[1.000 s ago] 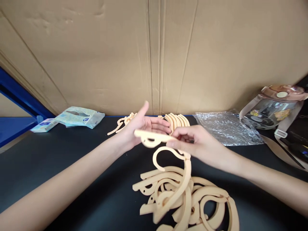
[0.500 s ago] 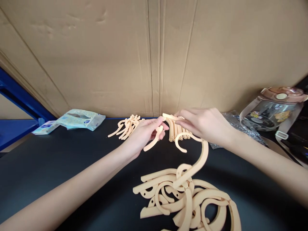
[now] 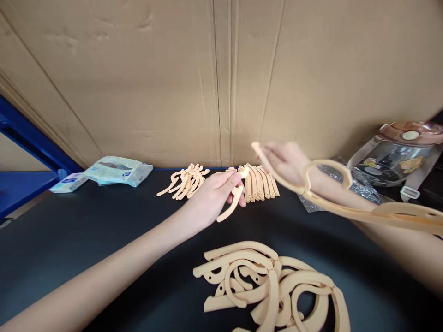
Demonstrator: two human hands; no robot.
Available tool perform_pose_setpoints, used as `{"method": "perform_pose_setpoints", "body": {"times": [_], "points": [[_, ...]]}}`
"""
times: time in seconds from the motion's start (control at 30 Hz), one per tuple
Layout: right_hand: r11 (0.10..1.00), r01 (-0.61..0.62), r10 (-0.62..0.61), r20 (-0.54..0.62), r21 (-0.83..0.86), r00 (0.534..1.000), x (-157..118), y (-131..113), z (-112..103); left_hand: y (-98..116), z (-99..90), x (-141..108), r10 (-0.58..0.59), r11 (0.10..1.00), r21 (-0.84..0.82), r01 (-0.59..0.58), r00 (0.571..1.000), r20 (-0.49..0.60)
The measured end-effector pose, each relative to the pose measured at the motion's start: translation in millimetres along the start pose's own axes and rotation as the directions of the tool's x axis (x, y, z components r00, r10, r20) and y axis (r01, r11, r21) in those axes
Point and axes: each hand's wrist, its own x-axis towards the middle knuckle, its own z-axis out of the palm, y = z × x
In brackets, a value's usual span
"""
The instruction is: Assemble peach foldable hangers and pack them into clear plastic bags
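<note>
My left hand (image 3: 211, 193) is closed on a curved beige hanger hook (image 3: 230, 208), whose ends stick out past the fingers. Raised at the right, my right hand (image 3: 285, 159) grips a beige folding hanger (image 3: 341, 210) near one arm; motion blurs it, and its fingers are partly hidden. The hanger's hook points up and its other arm reaches the right edge. Close behind my left hand lies a row of hanger arms (image 3: 265, 182), side by side. To its left is a small heap of loose hooks (image 3: 188, 180). Several assembled hangers (image 3: 238, 249) are piled in front.
A blue-green tissue pack (image 3: 116, 170) and a small box (image 3: 69, 183) lie at the back left. Crumpled clear plastic (image 3: 311, 200) and a strapped bottle (image 3: 384, 161) are at the right. Cardboard (image 3: 155, 92) rises behind the black table (image 3: 145, 286).
My right hand has lifted the hanger off the front pile and swung it up and right, away from my left hand. The left hand has shifted slightly right, keeping the hook.
</note>
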Motion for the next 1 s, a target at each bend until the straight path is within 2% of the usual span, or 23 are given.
{"method": "perform_pose_setpoints", "body": {"times": [0.03, 0.1, 0.17, 0.23, 0.3, 0.4, 0.53, 0.57, 0.6, 0.63, 0.67, 0.7, 0.77, 0.87, 1.0], "points": [[0.992, -0.051, 0.058, -0.05, 0.117, 0.997, 4, 3, -6, 1, -8.1, 2, -0.013, 0.997, 0.078, 0.016, 0.999, -0.029], [0.968, -0.092, 0.121, -0.112, 0.232, 0.986, 9, 8, -18, 2, -30.7, 9, -0.04, 0.966, 0.251, 0.068, 0.993, -0.115], [0.928, -0.123, 0.178, -0.13, 0.351, 0.975, 11, 11, -27, -4, -57.2, 17, -0.105, 0.932, 0.314, 0.179, 0.965, -0.239], [0.834, -0.161, 0.268, -0.132, 0.529, 0.954, 12, 12, -32, -14, -81.2, 26, -0.161, 0.888, 0.351, 0.297, 0.916, -0.367], [0.721, -0.191, 0.357, -0.121, 0.666, 0.926, 12, 11, -34, -28, -97.5, 32, -0.185, 0.863, 0.358, 0.356, 0.883, -0.431], [0.619, -0.219, 0.43, -0.092, 0.755, 0.898, 14, 10, -32, -46, -104.6, 36, -0.204, 0.844, 0.359, 0.397, 0.859, -0.47], [0.521, -0.218, 0.418, -0.024, 0.825, 0.908, 14, 12, -21, -47, -86.2, 36, -0.125, 0.87, 0.337, 0.36, 0.822, -0.556], [0.52, -0.203, 0.384, -0.015, 0.829, 0.923, 13, 14, -18, -43, -78.2, 35, -0.118, 0.896, 0.305, 0.324, 0.833, -0.54], [0.525, -0.183, 0.34, -0.008, 0.831, 0.94, 11, 15, -14, -38, -69.6, 33, -0.135, 0.927, 0.245, 0.283, 0.863, -0.487], [0.53, -0.153, 0.293, -0.011, 0.834, 0.956, 10, 17, -12, -32, -61.1, 31, -0.174, 0.959, 0.144, 0.246, 0.906, -0.387], [0.541, -0.112, 0.252, -0.033, 0.833, 0.967, 9, 19, -10, -27, -53.1, 29, -0.233, 0.972, -0.06, 0.226, 0.953, -0.195], [0.561, -0.067, 0.223, -0.072, 0.825, 0.972, 8, 21, -9, -22, -46.4, 27, -0.267, 0.941, -0.224, 0.254, 0.963, -0.028], [0.625, 0.023, 0.19, -0.181, 0.781, 0.965, 8, 25, -11, -16, -37.6, 23, -0.308, 0.852, -0.4, 0.338, 0.941, 0.139], [0.703, 0.087, 0.172, -0.288, 0.706, 0.942, 9, 29, -19, -15, -35.9, 21, -0.359, 0.804, -0.461, 0.375, 0.925, 0.127], [0.685, 0.116, 0.26, -0.39, 0.719, 0.883, 9, 31, -20, -15, -39.0, 21, -0.357, 0.734, -0.517, 0.441, 0.898, 0.258]]}}
